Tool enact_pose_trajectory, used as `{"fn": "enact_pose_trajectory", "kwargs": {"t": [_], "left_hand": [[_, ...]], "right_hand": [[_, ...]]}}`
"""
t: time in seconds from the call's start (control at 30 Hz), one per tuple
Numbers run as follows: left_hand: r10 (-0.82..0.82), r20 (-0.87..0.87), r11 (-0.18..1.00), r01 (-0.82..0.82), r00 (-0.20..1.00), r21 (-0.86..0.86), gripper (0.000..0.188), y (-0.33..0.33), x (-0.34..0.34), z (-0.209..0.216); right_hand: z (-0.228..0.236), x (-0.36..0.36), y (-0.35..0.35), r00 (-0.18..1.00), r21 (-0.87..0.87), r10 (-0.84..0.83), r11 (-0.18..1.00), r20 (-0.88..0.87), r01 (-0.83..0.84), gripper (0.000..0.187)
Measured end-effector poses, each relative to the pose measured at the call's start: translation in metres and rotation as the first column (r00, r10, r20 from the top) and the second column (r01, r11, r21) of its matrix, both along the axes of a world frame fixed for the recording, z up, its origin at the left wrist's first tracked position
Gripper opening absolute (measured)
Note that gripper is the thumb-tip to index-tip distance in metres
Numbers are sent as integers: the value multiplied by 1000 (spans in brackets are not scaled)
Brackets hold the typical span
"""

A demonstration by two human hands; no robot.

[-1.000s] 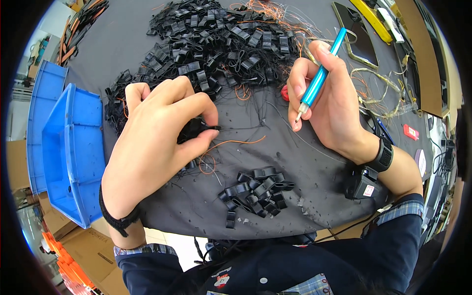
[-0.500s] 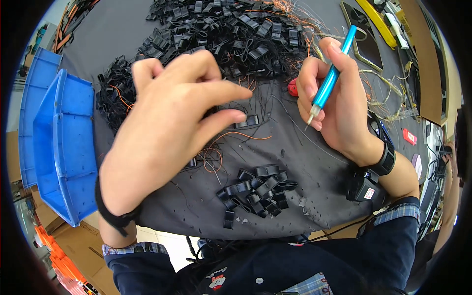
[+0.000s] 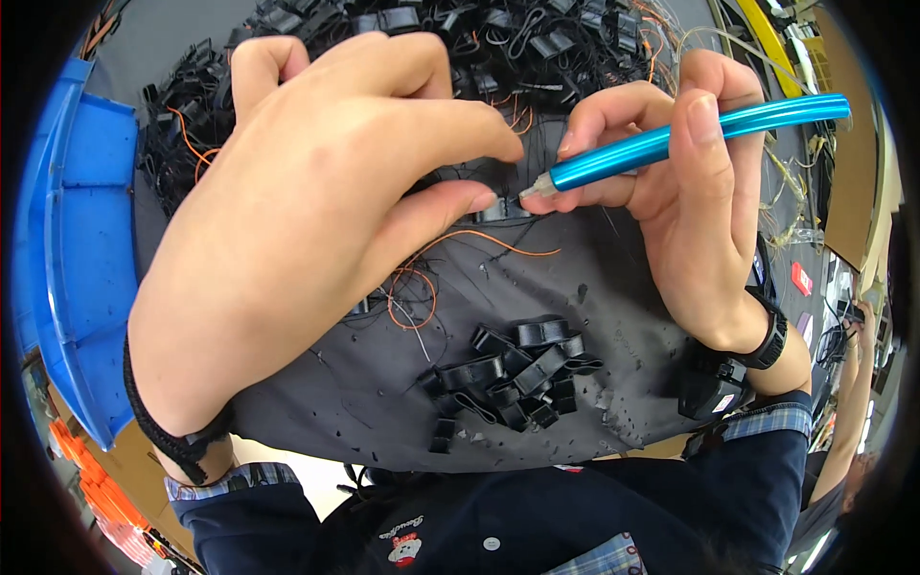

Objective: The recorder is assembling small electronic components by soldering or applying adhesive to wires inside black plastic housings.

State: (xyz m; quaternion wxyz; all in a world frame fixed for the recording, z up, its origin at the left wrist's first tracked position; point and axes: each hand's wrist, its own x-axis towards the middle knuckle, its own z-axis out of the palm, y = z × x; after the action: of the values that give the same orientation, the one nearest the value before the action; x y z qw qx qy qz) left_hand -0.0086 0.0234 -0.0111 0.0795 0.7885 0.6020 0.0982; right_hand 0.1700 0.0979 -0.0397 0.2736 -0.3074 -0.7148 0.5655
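Observation:
My left hand [image 3: 316, 182] is over the dark cloth-covered table [image 3: 537, 278], palm down. Its thumb and index finger are apart, and I see nothing held between them. The thumb tip is beside a small black looped strap piece [image 3: 505, 209]; whether they touch I cannot tell. In my right hand [image 3: 704, 182] is a shiny blue pen-shaped tool [image 3: 623, 153], gripped between thumb and fingers. The tool's pale, narrow tip points left, close to that strap piece. An orange thread [image 3: 498, 241] curls on the cloth below the left thumb.
A large heap of black looped straps [image 3: 537, 38] with loose threads spreads across the back. A smaller pile [image 3: 522, 369] lies near the front edge. Blue plastic bins [image 3: 91, 220] stand at the left. A red item [image 3: 801, 278] and a cardboard box [image 3: 848, 182] are at the right.
My right hand has come left, toward the left hand. The blue tool has swung from steep to nearly level. Both hands appear closer, and the view has shifted slightly.

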Motion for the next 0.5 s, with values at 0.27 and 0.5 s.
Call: {"fn": "enact_pose_trajectory", "kwargs": {"t": [0.27,0.5], "left_hand": [[-25,19,1000,26,999,-15,9,6,-1,-6],[-57,60,997,54,997,59,10,12,-3,-15]], "right_hand": [[-12,2,4,985,-135,-44,991,-166,21,34],[-15,0,1,987,-159,-103,984,-124,83,32]]}}
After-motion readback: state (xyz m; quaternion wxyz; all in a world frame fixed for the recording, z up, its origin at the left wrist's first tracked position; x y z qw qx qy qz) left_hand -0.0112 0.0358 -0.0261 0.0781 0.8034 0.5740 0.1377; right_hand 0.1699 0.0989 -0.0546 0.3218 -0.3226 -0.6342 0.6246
